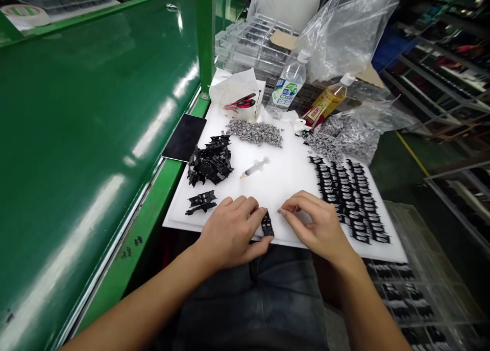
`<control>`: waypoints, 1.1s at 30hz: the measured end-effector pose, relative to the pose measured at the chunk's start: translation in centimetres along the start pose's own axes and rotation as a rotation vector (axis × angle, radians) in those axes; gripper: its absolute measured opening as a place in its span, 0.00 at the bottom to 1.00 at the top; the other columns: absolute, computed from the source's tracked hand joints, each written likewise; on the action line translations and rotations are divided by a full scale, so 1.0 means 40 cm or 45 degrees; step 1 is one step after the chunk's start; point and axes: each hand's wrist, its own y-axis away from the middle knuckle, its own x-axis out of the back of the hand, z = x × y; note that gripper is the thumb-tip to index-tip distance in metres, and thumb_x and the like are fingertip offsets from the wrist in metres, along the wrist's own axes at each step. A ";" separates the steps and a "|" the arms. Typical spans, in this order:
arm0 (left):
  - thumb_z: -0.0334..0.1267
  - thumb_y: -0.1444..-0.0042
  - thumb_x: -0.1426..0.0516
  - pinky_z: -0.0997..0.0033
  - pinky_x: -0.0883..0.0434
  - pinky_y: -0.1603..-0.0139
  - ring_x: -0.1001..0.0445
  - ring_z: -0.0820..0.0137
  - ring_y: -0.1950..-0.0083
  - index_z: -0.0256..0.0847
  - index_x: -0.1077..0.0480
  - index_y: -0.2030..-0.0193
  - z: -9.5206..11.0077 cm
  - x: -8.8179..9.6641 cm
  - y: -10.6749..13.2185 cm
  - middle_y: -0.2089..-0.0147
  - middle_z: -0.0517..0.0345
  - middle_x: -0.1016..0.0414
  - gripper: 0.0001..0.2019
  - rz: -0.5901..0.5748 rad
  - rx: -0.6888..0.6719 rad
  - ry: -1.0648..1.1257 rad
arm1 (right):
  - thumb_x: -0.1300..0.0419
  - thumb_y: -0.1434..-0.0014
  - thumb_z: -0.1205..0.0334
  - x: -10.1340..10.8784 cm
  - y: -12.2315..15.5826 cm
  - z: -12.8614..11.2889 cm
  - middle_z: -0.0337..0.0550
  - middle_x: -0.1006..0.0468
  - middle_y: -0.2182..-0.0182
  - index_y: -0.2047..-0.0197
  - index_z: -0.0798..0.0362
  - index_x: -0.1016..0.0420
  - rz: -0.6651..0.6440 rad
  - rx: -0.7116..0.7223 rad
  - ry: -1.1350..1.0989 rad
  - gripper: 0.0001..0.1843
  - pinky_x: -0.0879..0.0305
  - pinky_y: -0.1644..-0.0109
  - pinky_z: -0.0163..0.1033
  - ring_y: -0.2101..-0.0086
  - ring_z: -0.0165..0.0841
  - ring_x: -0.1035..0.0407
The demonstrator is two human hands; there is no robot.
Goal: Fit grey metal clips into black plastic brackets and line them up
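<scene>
My left hand (235,231) is closed on a small black plastic part (267,224), gripping it by its ends at the front of the white board (294,175). Just to the right, my right hand (316,223) pinches a tiny piece (280,211), too small to make out well. A jumbled pile of black parts (211,161) lies on the left, with a few loose black parts (201,202) nearer me. Beyond my hands rests a syringe (254,168) with an orange tip. Farther back is a heap of small grey pieces (255,132).
Rows of black parts (346,198) line the board's right side. A bag of grey pieces (352,134), a clear bottle (289,83), a yellow-labelled bottle (325,103) and a tool container (239,101) stand behind. A tablet (185,138) lies beside the green partition (103,126).
</scene>
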 end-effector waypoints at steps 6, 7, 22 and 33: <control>0.55 0.32 0.43 0.55 0.38 0.58 0.28 0.57 0.54 0.41 0.28 0.43 -0.003 -0.004 -0.001 0.52 0.52 0.25 0.21 0.000 -0.012 0.010 | 0.35 0.33 0.70 -0.028 0.033 -0.042 0.40 0.22 0.65 0.60 0.49 0.23 -0.010 -0.045 -0.158 0.06 0.30 0.59 0.40 0.64 0.34 0.26; 0.55 0.32 0.43 0.55 0.38 0.58 0.28 0.57 0.53 0.41 0.28 0.43 -0.003 -0.004 -0.001 0.52 0.52 0.25 0.21 0.001 -0.012 0.009 | 0.36 0.33 0.71 -0.035 0.037 -0.043 0.40 0.22 0.65 0.59 0.49 0.22 0.001 -0.033 -0.150 0.06 0.29 0.59 0.40 0.64 0.34 0.26; 0.55 0.31 0.44 0.55 0.38 0.57 0.29 0.57 0.53 0.41 0.28 0.42 0.000 -0.003 -0.003 0.51 0.52 0.25 0.21 -0.032 -0.001 0.002 | 0.40 0.30 0.73 -0.032 0.025 -0.053 0.43 0.22 0.62 0.54 0.50 0.24 -0.153 0.043 0.072 0.09 0.29 0.58 0.43 0.62 0.36 0.26; 0.55 0.31 0.44 0.55 0.38 0.57 0.29 0.57 0.53 0.41 0.28 0.42 0.001 -0.003 -0.003 0.51 0.52 0.25 0.22 -0.031 0.001 -0.013 | 0.44 0.27 0.70 -0.021 0.022 -0.050 0.42 0.27 0.63 0.59 0.50 0.31 -0.290 -0.009 0.139 0.08 0.32 0.57 0.44 0.61 0.37 0.29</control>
